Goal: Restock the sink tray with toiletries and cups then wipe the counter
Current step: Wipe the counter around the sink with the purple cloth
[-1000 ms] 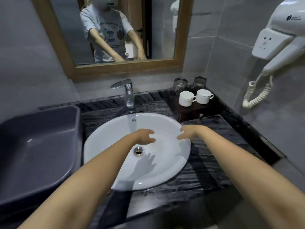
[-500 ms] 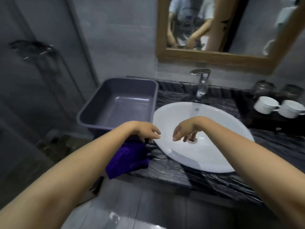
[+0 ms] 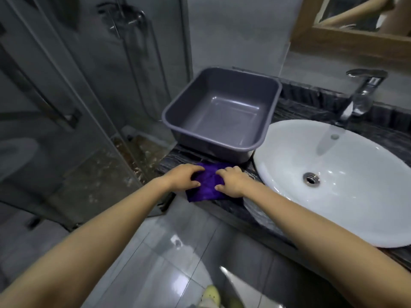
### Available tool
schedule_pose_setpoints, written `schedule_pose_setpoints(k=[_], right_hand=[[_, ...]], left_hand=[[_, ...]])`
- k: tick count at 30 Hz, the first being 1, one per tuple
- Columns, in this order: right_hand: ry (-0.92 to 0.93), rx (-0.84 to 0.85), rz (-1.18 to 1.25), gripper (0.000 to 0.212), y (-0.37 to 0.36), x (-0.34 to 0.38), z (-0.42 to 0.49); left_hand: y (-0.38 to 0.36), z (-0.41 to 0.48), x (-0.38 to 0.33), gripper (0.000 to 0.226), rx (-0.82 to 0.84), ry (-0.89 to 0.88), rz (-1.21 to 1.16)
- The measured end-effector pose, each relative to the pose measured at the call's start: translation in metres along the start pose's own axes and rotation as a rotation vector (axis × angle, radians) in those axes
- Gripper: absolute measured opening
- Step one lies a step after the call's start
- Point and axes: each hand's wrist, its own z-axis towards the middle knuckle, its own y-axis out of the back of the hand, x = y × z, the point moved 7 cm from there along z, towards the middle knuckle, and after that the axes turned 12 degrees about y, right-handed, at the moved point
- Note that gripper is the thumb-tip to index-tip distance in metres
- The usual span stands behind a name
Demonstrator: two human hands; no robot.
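Cloth (image 3: 205, 185), purple, lies on the dark counter (image 3: 262, 215) edge, now pinched by the left hand (image 3: 184, 177) and right hand (image 3: 231, 182), which hovered empty over the basin half a second ago. Grey tub (image 3: 222, 112) at 12 o'clock; white sink (image 3: 333, 181) at 2 o'clock.

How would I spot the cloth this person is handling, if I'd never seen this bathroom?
Find the round white sink basin set in the dark marbled counter. Left of it stands an empty grey plastic tub. In front of that tub, at the counter's front edge, lies the purple cloth, under both hands, the only brightly coloured thing there.
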Motion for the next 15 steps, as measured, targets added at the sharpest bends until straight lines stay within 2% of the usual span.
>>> schedule_pose_setpoints(k=[4, 7, 15], right_hand=[[0.010, -0.304, -0.128, 0.056, -0.029, 0.000, -0.010], [-0.010, -0.454, -0.051, 0.050, -0.036, -0.003, -0.017], [-0.054, -0.445, 0.089, 0.052, -0.037, -0.013, -0.022]], left_hand=[[-0.021, 0.005, 0.004, 0.069, -0.136, 0.045, -0.095], [-0.025, 0.006, 0.008, 0.065, -0.225, 0.077, -0.130], [-0.019, -0.004, -0.003, 0.039, -0.297, -0.046, -0.059]])
